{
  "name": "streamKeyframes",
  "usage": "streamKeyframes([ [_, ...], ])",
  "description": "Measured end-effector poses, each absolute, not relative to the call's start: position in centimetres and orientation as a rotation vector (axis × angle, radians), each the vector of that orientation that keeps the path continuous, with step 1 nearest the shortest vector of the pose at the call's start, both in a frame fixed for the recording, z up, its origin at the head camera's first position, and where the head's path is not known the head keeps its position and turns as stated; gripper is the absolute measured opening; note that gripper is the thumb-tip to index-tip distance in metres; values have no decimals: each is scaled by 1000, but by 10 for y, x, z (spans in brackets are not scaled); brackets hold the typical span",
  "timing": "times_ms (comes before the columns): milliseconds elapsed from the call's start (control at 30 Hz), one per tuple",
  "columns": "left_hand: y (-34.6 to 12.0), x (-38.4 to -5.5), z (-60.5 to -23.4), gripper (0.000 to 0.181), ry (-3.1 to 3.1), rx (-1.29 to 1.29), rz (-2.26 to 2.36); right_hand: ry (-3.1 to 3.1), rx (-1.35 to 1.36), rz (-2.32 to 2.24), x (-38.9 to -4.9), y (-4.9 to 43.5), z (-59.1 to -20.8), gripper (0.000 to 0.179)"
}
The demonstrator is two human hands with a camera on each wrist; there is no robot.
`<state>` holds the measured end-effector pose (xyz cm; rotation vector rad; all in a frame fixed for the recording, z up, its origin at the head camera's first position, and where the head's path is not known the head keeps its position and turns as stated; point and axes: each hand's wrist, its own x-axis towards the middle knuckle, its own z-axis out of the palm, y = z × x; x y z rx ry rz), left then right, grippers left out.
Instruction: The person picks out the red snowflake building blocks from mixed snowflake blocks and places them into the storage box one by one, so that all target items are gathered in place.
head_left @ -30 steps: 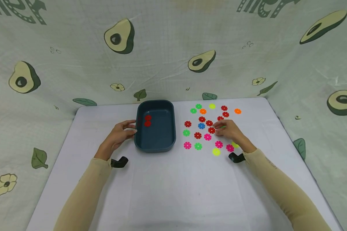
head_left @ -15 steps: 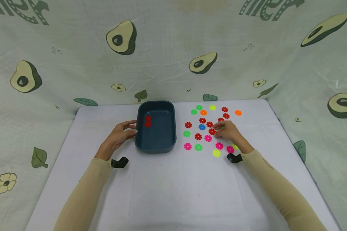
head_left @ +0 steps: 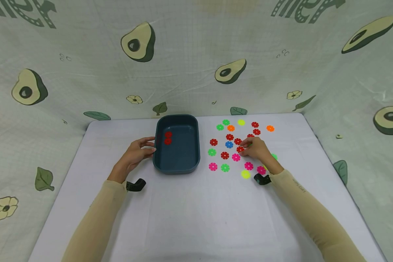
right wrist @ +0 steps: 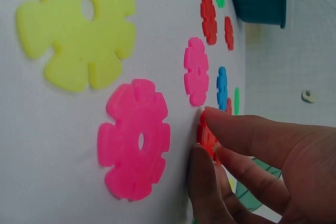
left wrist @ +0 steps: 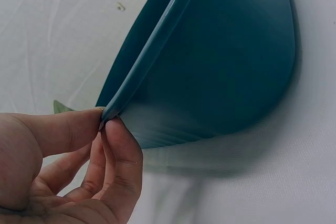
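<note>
Red discs (head_left: pixel 168 141), 2 in blue tub (head_left: pixel 177 160), L grip (head_left: pixel 135 153) pinching rim (left wrist: pixel 156 43)

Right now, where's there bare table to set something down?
Bare: the white table, between the sleeves, in front of the bin and discs; also its far-left corner, beyond the left hand. Crowded: right of the bin, where discs lie around the right hand.

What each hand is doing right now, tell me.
Left hand: closed, pinching the tub at its rim.
Right hand: closed, finger and thumb on a red disc.
</note>
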<state>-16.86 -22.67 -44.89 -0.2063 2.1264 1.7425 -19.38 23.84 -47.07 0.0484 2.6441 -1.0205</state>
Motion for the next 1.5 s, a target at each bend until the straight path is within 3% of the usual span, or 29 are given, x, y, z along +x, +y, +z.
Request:
streamKeyframes([
  [1500,-227,-167,-451,62,2123,-177,1770,2765,18,-1039,-182,229,-472,28],
])
